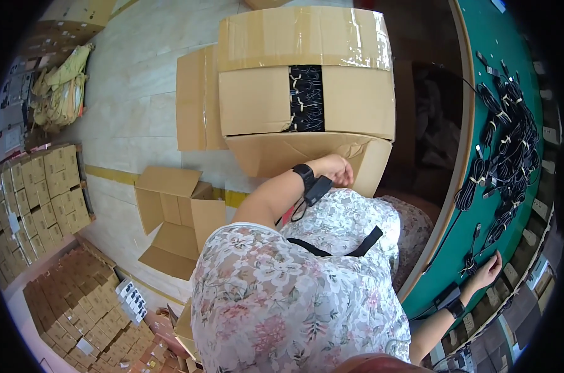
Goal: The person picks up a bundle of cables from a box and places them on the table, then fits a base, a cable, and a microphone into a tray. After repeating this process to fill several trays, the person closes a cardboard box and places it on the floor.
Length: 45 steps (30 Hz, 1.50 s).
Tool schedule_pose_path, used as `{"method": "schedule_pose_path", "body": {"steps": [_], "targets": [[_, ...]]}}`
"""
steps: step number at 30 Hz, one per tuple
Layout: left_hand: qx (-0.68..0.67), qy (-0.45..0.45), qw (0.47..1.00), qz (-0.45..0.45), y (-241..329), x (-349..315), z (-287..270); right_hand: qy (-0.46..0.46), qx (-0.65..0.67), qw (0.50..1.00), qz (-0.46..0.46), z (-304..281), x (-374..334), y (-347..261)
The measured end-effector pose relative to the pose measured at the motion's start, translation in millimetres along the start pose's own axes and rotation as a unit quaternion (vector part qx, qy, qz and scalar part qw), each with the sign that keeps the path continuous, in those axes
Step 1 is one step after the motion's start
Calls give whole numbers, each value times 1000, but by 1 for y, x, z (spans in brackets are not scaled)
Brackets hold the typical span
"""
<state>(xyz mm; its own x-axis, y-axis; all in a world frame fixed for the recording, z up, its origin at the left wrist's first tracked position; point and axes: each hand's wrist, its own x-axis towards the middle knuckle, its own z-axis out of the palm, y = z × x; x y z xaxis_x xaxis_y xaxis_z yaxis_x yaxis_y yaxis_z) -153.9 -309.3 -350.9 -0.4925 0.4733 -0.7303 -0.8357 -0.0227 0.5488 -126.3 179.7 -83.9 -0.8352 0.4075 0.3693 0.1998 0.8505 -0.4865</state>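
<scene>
My left hand [335, 169] rests over the front flap [294, 153] of a large cardboard box, its fingers loosely bent and nothing visible in them. A black wristband [303, 177] with a small dark block and cord sits on that wrist. Inside the box, a gap between the top flaps shows bundled black cables [307, 99] with pale ties. On the green tabletop at the right lies my right hand [487, 271], fingers extended, beside a small tied cable bundle [469, 266]. It wears a black wristband [456, 307] too. A heap of black cables [509, 137] spreads farther up the table.
An open cardboard box [163, 224] stands on the tiled floor to the left. Stacked cartons [39, 199] line the far left, near a yellowish bundle of sacks [62, 90]. Sockets [511, 273] run along the table's right edge. A dark adapter [447, 297] lies by my right wrist.
</scene>
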Motion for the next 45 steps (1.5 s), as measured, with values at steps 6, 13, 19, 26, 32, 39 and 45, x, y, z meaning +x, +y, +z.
{"method": "schedule_pose_path", "body": {"steps": [6, 13, 19, 26, 32, 39, 45], "targets": [[63, -41, 997, 26, -1, 4, -22, 12, 41, 999, 11, 6, -2, 2], [214, 52, 975, 39, 0, 22, -23, 15, 30, 999, 40, -4, -3, 2], [330, 363, 871, 37, -84, 159, -17, 13, 20, 999, 33, 4, -4, -13], [415, -19, 905, 92, -62, 127, 30, 25, 36, 998, 53, 4, -12, -16], [377, 287, 773, 421, 76, 15, 52, 34, 29, 998, 53, 3, -6, -10], [414, 241, 875, 74, 180, 62, 51, 31, 16, 998, 56, 9, -9, -24], [569, 347, 742, 70, 174, 74, 57, 37, 99, 991, 78, 12, -12, -32]]}}
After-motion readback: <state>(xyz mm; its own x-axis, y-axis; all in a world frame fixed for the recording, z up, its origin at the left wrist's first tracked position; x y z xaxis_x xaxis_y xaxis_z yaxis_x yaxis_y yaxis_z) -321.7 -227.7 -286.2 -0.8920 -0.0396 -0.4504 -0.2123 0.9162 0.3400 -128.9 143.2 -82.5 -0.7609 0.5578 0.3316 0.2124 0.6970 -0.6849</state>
